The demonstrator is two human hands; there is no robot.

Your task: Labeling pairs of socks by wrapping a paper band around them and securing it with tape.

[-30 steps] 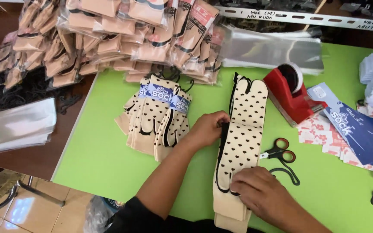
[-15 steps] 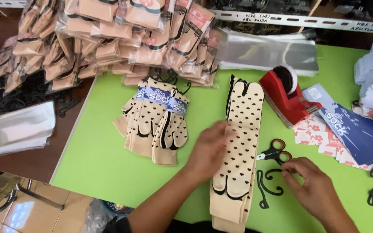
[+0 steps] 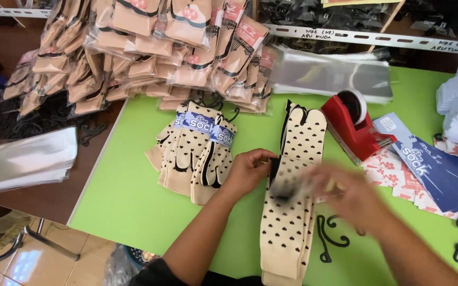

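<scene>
- Here the left hand point(image 3: 250, 170) presses flat on the left edge of a long cream sock point(image 3: 292, 180), fingers curled over its border and pinning it to the green table point(image 3: 128, 196), apparently so the soft knit cannot slide.
- The right hand point(image 3: 345, 193) is a blur above the sock's middle; something dark shows beneath it, but whether the fingers grasp it or hang loose cannot be told.
- The sock lies lengthwise near the table's front edge, its split toe pointing to the back edge; it looks thin and stretchy, dotted with small black hearts.
- Left of it, toward the table's left edge, a fan of banded socks point(image 3: 197, 151) lies in the same pattern, each with a blue paper band.
- Black plastic hooks point(image 3: 328, 238) lie just right of the sock, near the front edge.
- A red tape dispenser point(image 3: 357, 127) stands toward the back right, with blue paper labels point(image 3: 436, 164) beside it.
- Glossy bagged socks point(image 3: 149, 53) are heaped over the back left corner.
</scene>
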